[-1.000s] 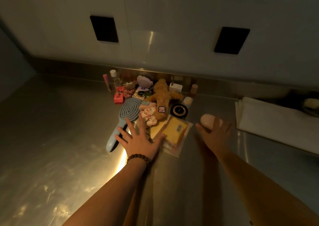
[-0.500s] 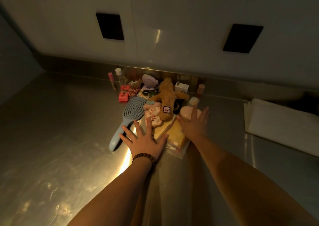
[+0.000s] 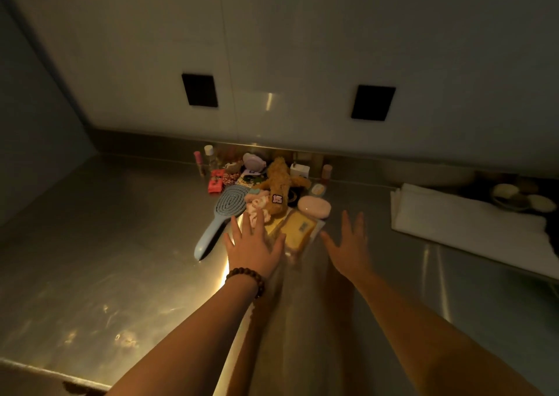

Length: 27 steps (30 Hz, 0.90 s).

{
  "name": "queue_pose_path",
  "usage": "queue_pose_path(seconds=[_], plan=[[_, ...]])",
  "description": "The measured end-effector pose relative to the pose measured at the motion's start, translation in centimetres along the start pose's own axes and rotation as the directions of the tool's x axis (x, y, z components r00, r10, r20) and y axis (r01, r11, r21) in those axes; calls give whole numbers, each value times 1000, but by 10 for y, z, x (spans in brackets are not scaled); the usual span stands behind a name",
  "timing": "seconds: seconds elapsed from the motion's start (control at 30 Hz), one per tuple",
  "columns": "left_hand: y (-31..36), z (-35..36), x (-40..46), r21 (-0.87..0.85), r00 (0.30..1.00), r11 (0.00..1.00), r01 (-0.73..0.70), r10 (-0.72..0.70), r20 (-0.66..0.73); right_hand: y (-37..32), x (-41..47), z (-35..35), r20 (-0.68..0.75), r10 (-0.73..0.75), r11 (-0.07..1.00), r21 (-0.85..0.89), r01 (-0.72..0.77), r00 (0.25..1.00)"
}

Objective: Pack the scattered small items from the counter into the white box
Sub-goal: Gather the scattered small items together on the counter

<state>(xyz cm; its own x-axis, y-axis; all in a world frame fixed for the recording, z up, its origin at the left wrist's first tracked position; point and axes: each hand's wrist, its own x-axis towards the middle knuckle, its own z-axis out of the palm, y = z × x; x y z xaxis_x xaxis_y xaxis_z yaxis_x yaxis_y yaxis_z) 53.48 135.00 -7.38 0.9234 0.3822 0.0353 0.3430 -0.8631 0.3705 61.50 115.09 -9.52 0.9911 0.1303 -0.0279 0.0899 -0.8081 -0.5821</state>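
A pile of small items lies on the steel counter by the back wall. It holds a blue hairbrush [image 3: 223, 214], a brown plush toy [image 3: 279, 184] with a "15" patch, a pink oval case [image 3: 314, 207], a yellow packet [image 3: 299, 229] in clear wrap, a red pack [image 3: 216, 181] and small bottles [image 3: 208, 159]. My left hand [image 3: 253, 248], with a bead bracelet, is spread flat beside the packet and holds nothing. My right hand [image 3: 349, 248] hovers with its fingers apart, just right of the packet and below the pink case. A white flat thing [image 3: 459, 223], maybe the box, lies at the right.
The steel counter [image 3: 106, 244] stretches bare to the left and toward me, with a bright glare streak. The white wall behind carries two black plates [image 3: 199, 90]. Small bowls [image 3: 523, 199] sit in shadow at the far right.
My right hand slid the pink oval case leftward into the pile, let it go, and drew back to the right. My left hand stayed flat. The camera tilted slightly.
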Motion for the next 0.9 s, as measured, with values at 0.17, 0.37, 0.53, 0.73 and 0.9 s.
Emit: queue_pose_path(seconds=[0.17,0.37,0.53,0.73,0.9], plan=[[32,-2,-35,-1,1000,1000,-20,20,13,22,-40,-21,-39,12,1000,16,-11,999],[60,2,-81,52,998,997,-59,58,27,36,-84,-42,-118,44,999,19,-42,992],[80,-2,-112,40,991,991,-131,130,15,50,-125,-62,-198,63,998,13,-61,978],[107,-2,-160,12,965,965,-261,261,29,68,-190,-90,-297,137,989,-6,-145,945],[125,11,-206,-6,926,934,-356,354,128,85,-254,-110,-331,173,974,-84,-211,928]])
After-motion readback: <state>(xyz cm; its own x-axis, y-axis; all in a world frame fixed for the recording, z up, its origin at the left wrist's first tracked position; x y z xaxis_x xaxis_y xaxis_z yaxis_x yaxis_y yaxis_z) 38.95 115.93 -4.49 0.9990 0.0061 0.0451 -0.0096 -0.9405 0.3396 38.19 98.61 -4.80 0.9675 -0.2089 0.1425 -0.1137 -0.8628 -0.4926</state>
